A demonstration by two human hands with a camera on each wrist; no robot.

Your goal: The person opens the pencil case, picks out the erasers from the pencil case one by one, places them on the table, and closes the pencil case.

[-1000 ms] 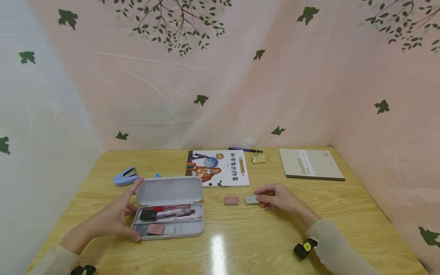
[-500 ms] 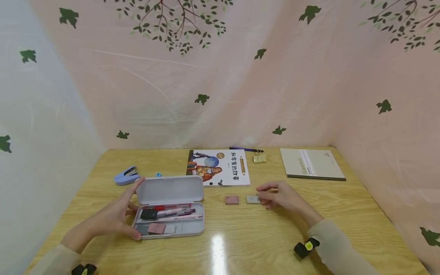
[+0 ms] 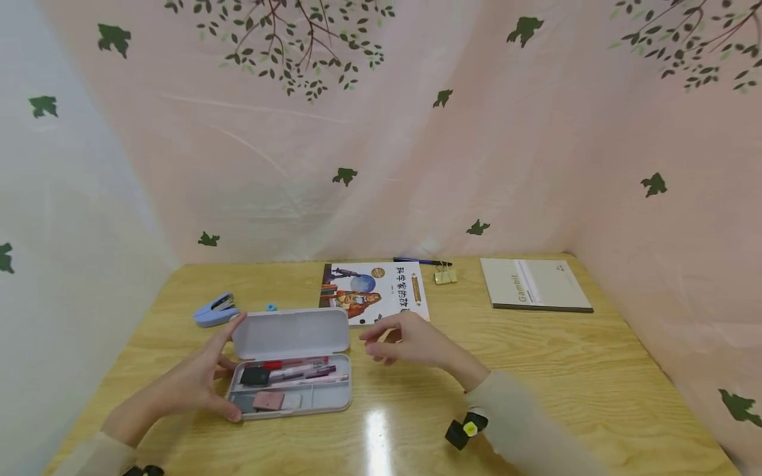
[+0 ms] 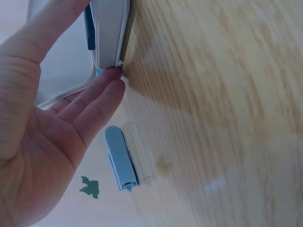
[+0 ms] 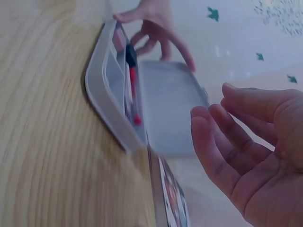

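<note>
A white pencil case [image 3: 331, 398] lies with its lid [image 3: 290, 334] raised. My left hand [image 3: 199, 383] holds its left end, thumb at the front corner and a finger at the lid's edge. In the case are several pens [image 3: 309, 371], a black block [image 3: 254, 376], a pink eraser [image 3: 268, 400] and a small whitish block [image 3: 292, 401]. To the right of the case hovers my right hand [image 3: 411, 340], fingers loosely bent; the right wrist view shows nothing between thumb and fingers. The pink and grey blocks seen earlier on the table are out of sight, possibly behind this hand.
A blue stapler [image 3: 215, 311] lies to the left behind the case, near a small blue item [image 3: 271, 307]. Farther back are a picture-covered book [image 3: 369, 291], a dark pen [image 3: 421, 262], a gold binder clip [image 3: 445, 276] and a notebook [image 3: 536, 284].
My right hand has let go of the grey block and moved left toward the pencil case. My left hand has stayed on the case.
</note>
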